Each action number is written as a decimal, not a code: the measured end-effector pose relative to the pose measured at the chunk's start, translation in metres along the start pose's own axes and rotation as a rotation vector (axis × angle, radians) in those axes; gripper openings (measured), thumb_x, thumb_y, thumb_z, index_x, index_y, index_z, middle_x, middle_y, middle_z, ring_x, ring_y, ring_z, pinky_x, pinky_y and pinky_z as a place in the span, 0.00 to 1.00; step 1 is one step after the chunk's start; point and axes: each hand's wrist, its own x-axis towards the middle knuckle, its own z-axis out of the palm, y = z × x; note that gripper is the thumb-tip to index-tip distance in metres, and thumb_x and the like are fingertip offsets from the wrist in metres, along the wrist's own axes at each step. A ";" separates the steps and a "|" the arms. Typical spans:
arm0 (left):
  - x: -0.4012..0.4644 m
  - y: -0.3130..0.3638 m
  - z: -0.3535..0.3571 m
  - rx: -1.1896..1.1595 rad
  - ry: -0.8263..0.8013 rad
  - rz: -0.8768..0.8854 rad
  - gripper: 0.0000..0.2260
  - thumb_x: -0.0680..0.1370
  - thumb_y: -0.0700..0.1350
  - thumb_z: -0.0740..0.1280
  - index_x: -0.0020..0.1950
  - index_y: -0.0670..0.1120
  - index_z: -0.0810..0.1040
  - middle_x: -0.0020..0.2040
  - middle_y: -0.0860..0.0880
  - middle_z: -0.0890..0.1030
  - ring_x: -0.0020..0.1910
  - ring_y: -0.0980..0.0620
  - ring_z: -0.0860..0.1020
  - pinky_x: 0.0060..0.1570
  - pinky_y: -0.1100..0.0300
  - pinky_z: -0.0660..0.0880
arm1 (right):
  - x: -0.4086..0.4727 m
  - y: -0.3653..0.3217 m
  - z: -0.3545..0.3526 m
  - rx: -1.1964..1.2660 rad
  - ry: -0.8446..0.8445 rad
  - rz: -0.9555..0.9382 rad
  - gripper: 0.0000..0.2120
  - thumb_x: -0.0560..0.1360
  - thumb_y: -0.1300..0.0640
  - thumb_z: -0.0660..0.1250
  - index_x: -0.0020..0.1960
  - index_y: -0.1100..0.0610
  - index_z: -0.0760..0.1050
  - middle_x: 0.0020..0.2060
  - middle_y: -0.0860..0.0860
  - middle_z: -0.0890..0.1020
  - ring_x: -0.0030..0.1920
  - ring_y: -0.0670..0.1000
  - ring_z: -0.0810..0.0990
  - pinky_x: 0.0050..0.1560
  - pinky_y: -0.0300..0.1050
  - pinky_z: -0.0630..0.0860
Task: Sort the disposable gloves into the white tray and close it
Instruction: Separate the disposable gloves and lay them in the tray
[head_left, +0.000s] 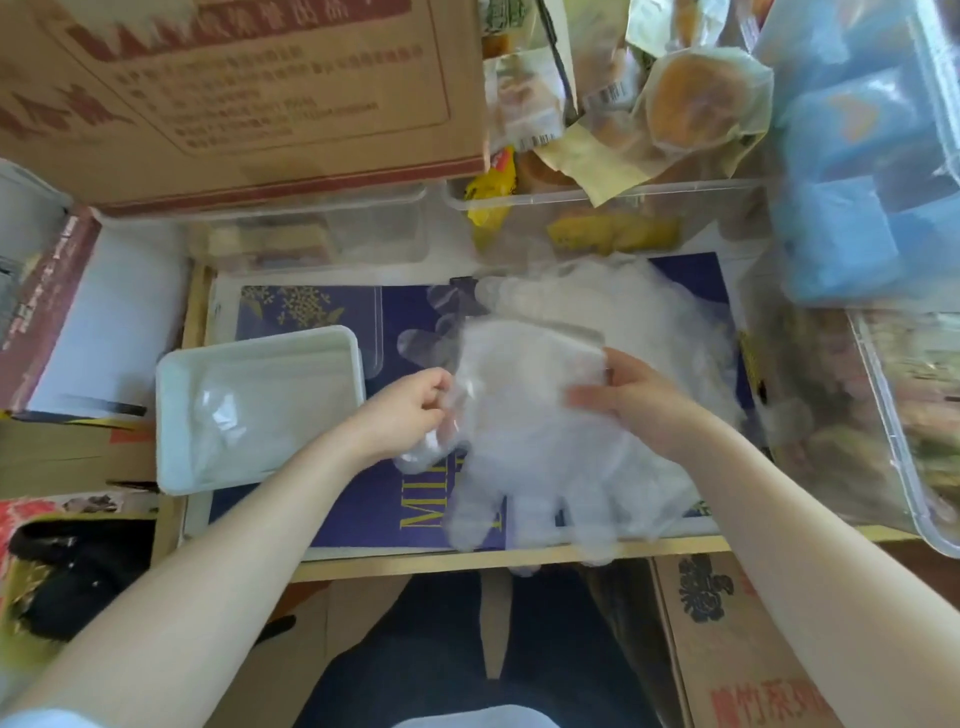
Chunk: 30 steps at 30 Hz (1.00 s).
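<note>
Disposable gloves (524, 441): clear thin plastic, a loose heap over the dark blue mat (363, 499), glove fingers hanging past the near table edge. White tray (171, 395): lid off, just left of the heap, some clear plastic inside. Cardboard boxes (234, 88) and clear bins of wrapped snacks (649, 114) crowd behind. Left hand (410, 410) pinches a glove edge; right hand (634, 400) grips the top glove, fingers curled

The gloves (524, 415) at centre frame are thin, filmy clear plastic, crinkled and faintly glossy. The white tray (171, 415) at left looks smooth, matt plastic. The box (249, 93) at upper left is matt brown cardboard. The bins (597, 195) at top are clear, glossy plastic.
</note>
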 end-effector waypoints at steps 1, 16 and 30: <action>0.001 0.001 0.000 0.044 0.008 0.015 0.12 0.73 0.30 0.58 0.50 0.45 0.73 0.45 0.47 0.82 0.40 0.52 0.75 0.41 0.58 0.69 | 0.002 0.002 0.001 0.034 -0.005 -0.004 0.09 0.72 0.64 0.70 0.51 0.59 0.76 0.44 0.54 0.82 0.45 0.51 0.81 0.47 0.41 0.77; 0.028 0.007 0.021 -0.081 0.510 0.017 0.12 0.80 0.46 0.59 0.49 0.38 0.74 0.43 0.44 0.78 0.40 0.49 0.74 0.36 0.63 0.66 | 0.037 0.040 -0.012 -1.014 0.487 -0.039 0.37 0.78 0.42 0.58 0.76 0.60 0.46 0.77 0.55 0.48 0.76 0.56 0.47 0.72 0.54 0.51; -0.003 0.019 0.007 -0.030 0.326 0.272 0.07 0.77 0.43 0.67 0.42 0.55 0.78 0.38 0.60 0.82 0.39 0.66 0.78 0.43 0.72 0.71 | 0.026 0.029 -0.007 -0.960 0.772 -0.570 0.05 0.71 0.64 0.69 0.38 0.60 0.74 0.37 0.56 0.78 0.39 0.60 0.74 0.41 0.47 0.60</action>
